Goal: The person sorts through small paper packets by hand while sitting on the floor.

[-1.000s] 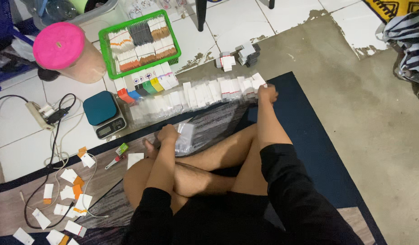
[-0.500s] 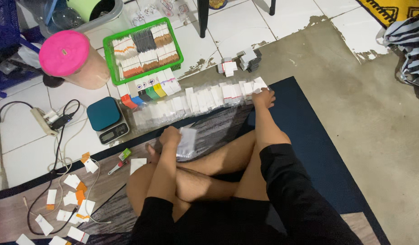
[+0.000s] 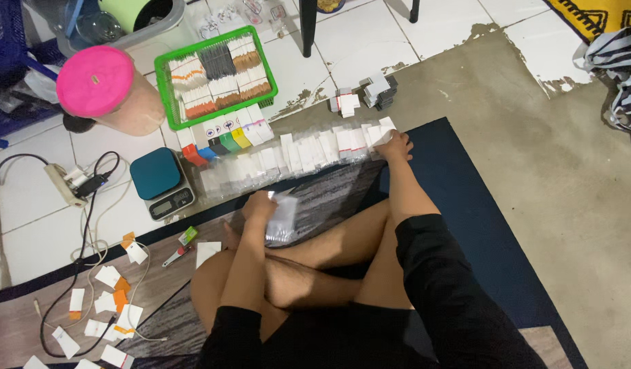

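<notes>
Head view: left hand (image 3: 259, 206) grips clear bags (image 3: 283, 219); right hand (image 3: 395, 145) seemingly touches packet row (image 3: 309, 152).

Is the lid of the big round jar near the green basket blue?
No, the round jar left of the green basket has a bright pink lid; the blue thing nearby is the small scale.

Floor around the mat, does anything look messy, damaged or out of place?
Yes. Small white and orange paper slips lie scattered at odd angles at the lower left, unlike the neat row of packets. The white floor tiles have chipped, broken edges against bare concrete.
</notes>
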